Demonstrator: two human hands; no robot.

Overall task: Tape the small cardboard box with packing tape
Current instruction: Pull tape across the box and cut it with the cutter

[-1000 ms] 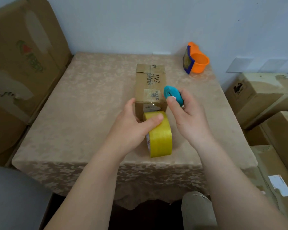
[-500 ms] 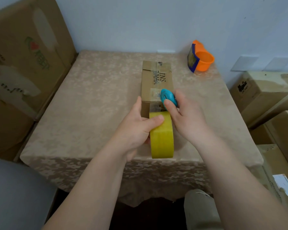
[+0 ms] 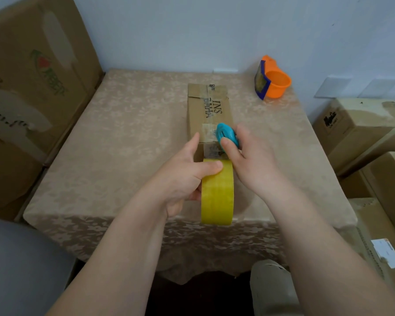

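The small cardboard box [image 3: 209, 110] lies lengthwise on the table, its near end facing me, printed letters and old tape on top. My left hand [image 3: 185, 179] grips the yellow roll of packing tape [image 3: 217, 192], held upright on edge just in front of the box's near end; a clear strip runs from the roll up onto the box. My right hand [image 3: 249, 165] holds a small teal cutter [image 3: 226, 135] pressed against the box's near top edge, right above the roll.
The table [image 3: 123, 133] has a beige patterned cloth. An orange tape dispenser [image 3: 271, 79] stands at its back right. Large cardboard boxes [image 3: 32, 87] stack at the left, more boxes [image 3: 363, 128] at the right. The wall is close behind.
My right hand brought the teal cutter leftward onto the box's near top edge. The tape roll stays in my left hand by the box's near end. The view moved closer.
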